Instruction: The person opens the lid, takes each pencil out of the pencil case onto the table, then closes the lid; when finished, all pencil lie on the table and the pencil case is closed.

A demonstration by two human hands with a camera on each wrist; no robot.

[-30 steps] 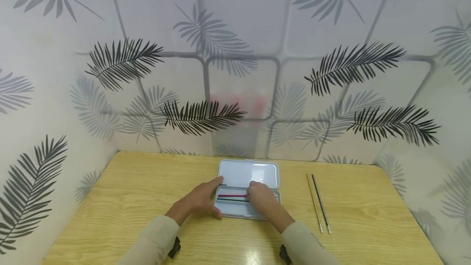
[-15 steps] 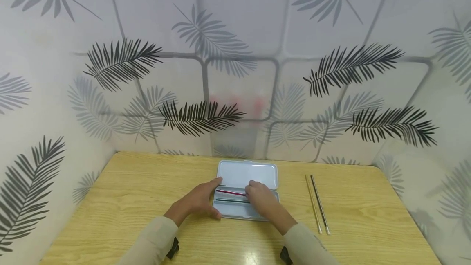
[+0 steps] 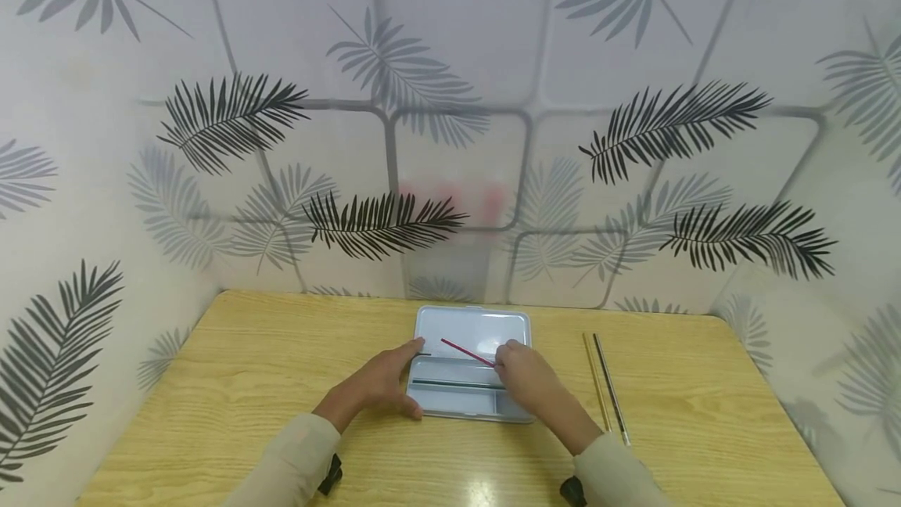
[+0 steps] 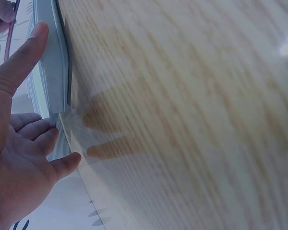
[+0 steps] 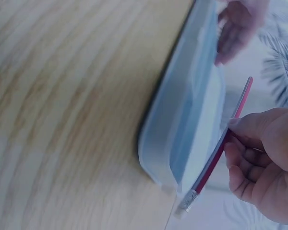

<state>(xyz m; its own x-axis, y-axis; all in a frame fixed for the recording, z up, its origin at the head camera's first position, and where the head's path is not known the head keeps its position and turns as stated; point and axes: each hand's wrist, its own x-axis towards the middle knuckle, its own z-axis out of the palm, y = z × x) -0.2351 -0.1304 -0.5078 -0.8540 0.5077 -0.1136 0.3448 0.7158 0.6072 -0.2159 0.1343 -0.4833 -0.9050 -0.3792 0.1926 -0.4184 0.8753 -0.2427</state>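
A light blue-grey pencil case [image 3: 450,405] lies on the table with its lid [image 3: 464,327] folded back flat toward the wall. My left hand [image 3: 383,380] is at the case's left end, thumb by the near corner and fingers reaching to the hinge side, all fairly straight. My right hand [image 3: 524,370] pinches a red pencil [image 3: 468,353] between thumb and fingers, holding it slanted above the case. The right wrist view shows the pencil's metal ferrule and pale eraser [image 5: 185,203] at its lower end. Inside the case, a thin dark green strip [image 3: 457,384] runs lengthwise.
Two more pencils lie on the wood-grain table [image 3: 281,335] right of the case: a yellowish pencil [image 3: 597,382] and a black pencil [image 3: 610,386], side by side. A curtain-like wall [image 3: 464,272] with a leaf pattern stands close behind the table and along both sides.
My right hand has lifted the red pencil out of the case and moved it right; its left end has swung up toward the lid. The left hand has stayed in place.
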